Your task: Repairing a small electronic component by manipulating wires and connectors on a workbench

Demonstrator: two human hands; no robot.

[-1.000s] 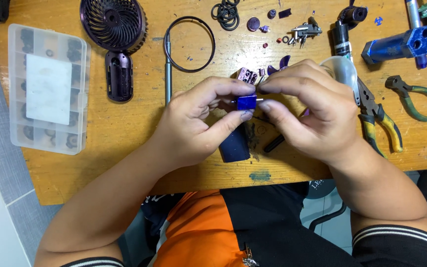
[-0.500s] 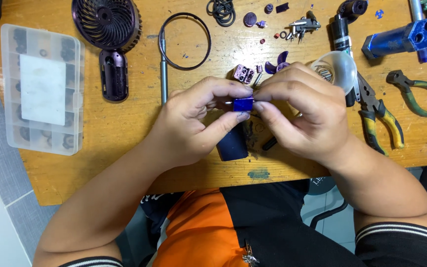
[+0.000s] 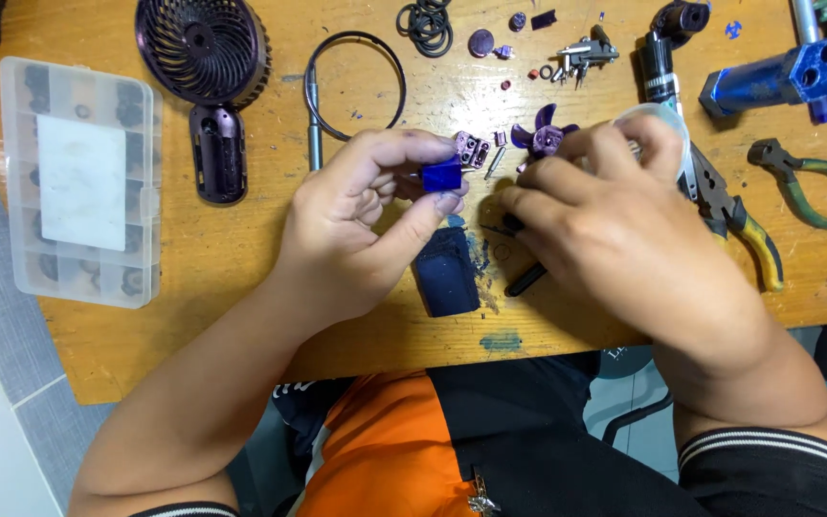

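Note:
My left hand (image 3: pixel 366 211) pinches a small blue block (image 3: pixel 442 175) between thumb and forefinger, just above the wooden table (image 3: pixel 241 268). My right hand (image 3: pixel 614 220) is off the block, with curled fingers dipping to the table beside it. Its fingertips rest by a thin black tool (image 3: pixel 525 280) that sticks out from under the hand; whether it grips the tool is hidden. A dark blue rectangular casing (image 3: pixel 445 271) lies below both hands. A purple fan blade (image 3: pixel 543 139) and a small purple part (image 3: pixel 471 148) sit just beyond the fingers.
A clear compartment box (image 3: pixel 83 182) stands at the left. At the back lie a dark fan grille (image 3: pixel 201 48), a dark housing half (image 3: pixel 217 153), a wire ring (image 3: pixel 356 81) and O-rings (image 3: pixel 425 21). To the right are yellow-handled pliers (image 3: pixel 739 220), green pliers (image 3: pixel 801 177) and a blue tool (image 3: pixel 777 77).
My right hand has let go of the blue block and dropped toward the table to the right. The left hand keeps the block alone.

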